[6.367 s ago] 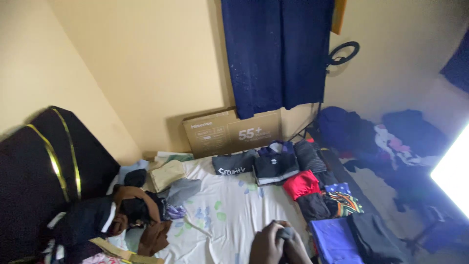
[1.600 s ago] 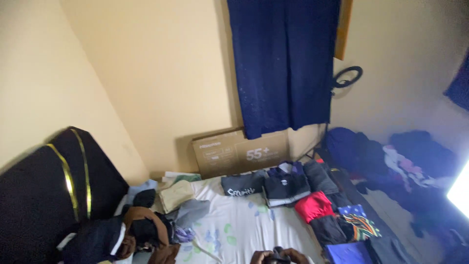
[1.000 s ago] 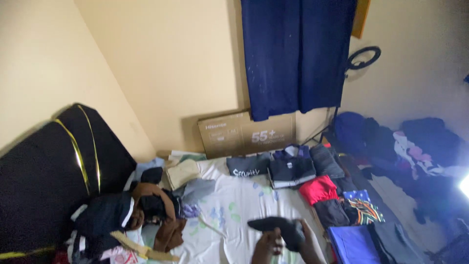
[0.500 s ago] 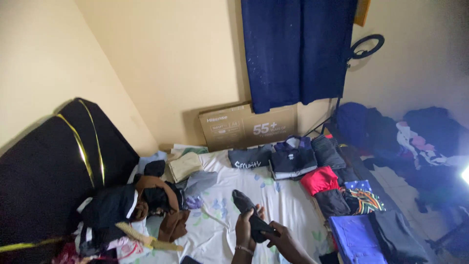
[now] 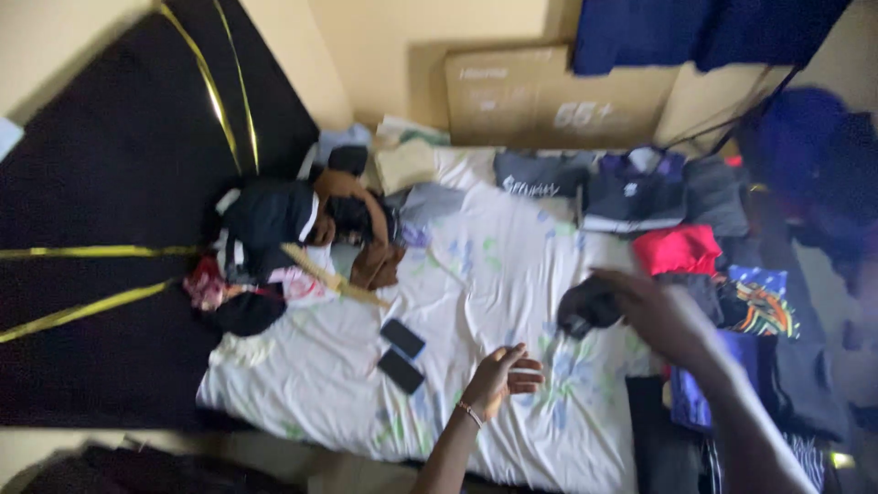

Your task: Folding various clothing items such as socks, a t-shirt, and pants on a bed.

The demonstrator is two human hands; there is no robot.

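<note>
My right hand (image 5: 663,316) is blurred over the right part of the bed and grips a small dark rolled garment (image 5: 587,306), held just above the white flowered sheet (image 5: 494,274). Palm up and with fingers apart, my left hand (image 5: 501,378) hovers lower down over the sheet and holds nothing. A thin bracelet sits on that wrist. Two dark phones (image 5: 401,353) lie on the sheet to the left of my left hand.
Folded clothes line the bed's far and right sides, among them a red one (image 5: 677,249) and a blue patterned one (image 5: 757,298). A heap of unfolded clothes (image 5: 293,242) lies beside the black headboard (image 5: 119,192). A flat cardboard box (image 5: 549,96) leans on the wall.
The view has tilted down onto the bed. My hands have parted: the right has carried the dark garment to the right, the left has let go and opened.
</note>
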